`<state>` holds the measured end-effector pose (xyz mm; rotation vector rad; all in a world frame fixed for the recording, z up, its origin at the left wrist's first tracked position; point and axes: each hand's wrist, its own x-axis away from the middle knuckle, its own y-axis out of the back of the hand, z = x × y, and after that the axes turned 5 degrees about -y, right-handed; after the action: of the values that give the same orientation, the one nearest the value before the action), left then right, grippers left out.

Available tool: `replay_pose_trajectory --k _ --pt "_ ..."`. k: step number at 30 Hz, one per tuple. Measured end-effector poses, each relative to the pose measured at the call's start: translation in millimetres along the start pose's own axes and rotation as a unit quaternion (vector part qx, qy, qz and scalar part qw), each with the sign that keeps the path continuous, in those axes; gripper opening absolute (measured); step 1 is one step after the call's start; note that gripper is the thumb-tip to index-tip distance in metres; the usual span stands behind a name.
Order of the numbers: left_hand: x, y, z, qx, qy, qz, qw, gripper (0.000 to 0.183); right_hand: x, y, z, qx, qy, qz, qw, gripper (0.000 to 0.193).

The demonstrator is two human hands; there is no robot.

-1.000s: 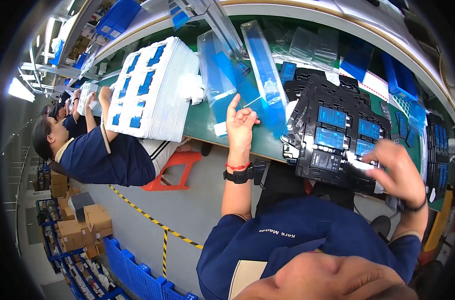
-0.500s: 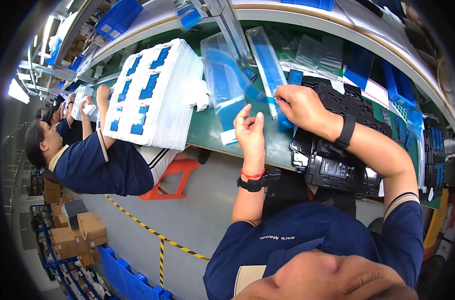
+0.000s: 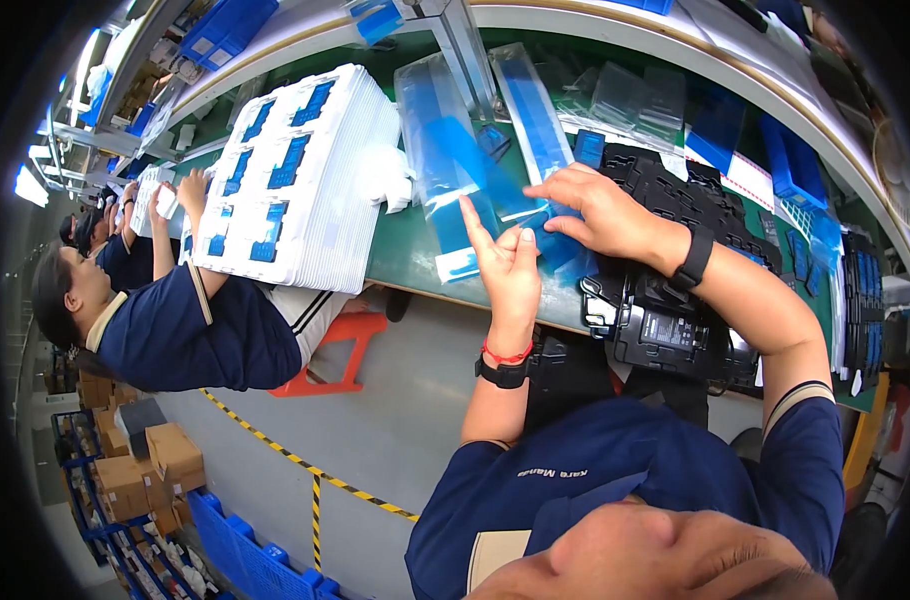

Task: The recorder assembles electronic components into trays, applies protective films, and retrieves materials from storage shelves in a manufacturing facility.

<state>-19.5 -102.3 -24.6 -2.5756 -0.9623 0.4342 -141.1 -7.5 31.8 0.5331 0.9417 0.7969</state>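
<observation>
A thin translucent blue film (image 3: 510, 195) spans the gap between my hands, above the green bench. My right hand (image 3: 605, 212) reaches in from the right, its fingertips and thumb at the film's edge. My left hand (image 3: 507, 275) is upright beside it, with the index finger stretched out and the thumb closed toward the curled fingers at the film's lower edge. Their exact contact is partly hidden. Under the film lie clear plastic sleeves with blue sheets, a left one (image 3: 425, 95) and a right one (image 3: 531, 105).
A tall stack of white trays (image 3: 320, 190) with blue-faced parts stands left, beside a seated co-worker (image 3: 195, 325). Black molded trays (image 3: 665, 200) are piled to the right, and a black case (image 3: 675, 330) sits at the front edge. A metal post (image 3: 460, 60) rises behind the sleeves.
The film has swung down and left between my hands. My left thumb and fingers have drawn together, with the index finger extended. My right fingers have straightened toward the left.
</observation>
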Motion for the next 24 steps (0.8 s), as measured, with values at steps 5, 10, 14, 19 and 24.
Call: replay_pose_trajectory --k 5,10,14,19,24 --pt "-1.9 5.6 0.9 -0.029 -0.023 0.047 0.998 0.054 3.9 4.3 -6.9 -0.024 -0.021 0.083 0.996 0.02" --pt "-5.2 11.1 7.5 -0.017 0.045 0.048 0.998 0.017 7.5 7.3 -4.7 0.022 0.03 0.05 0.998 0.018" --pt "-5.0 9.7 12.4 -0.051 0.007 0.063 0.997 0.016 8.5 8.7 -6.2 0.029 0.074 0.003 0.997 0.018" --pt "-6.6 14.5 14.6 -0.256 -0.068 0.087 0.96 0.028 19.6 41.5 7.3 -0.3 -0.165 -0.067 0.937 0.01" --pt "-6.8 18.9 10.0 -0.412 -0.141 0.122 0.892 0.032 51.7 117.7 34.5 -0.434 -0.198 -0.127 0.87 0.016"
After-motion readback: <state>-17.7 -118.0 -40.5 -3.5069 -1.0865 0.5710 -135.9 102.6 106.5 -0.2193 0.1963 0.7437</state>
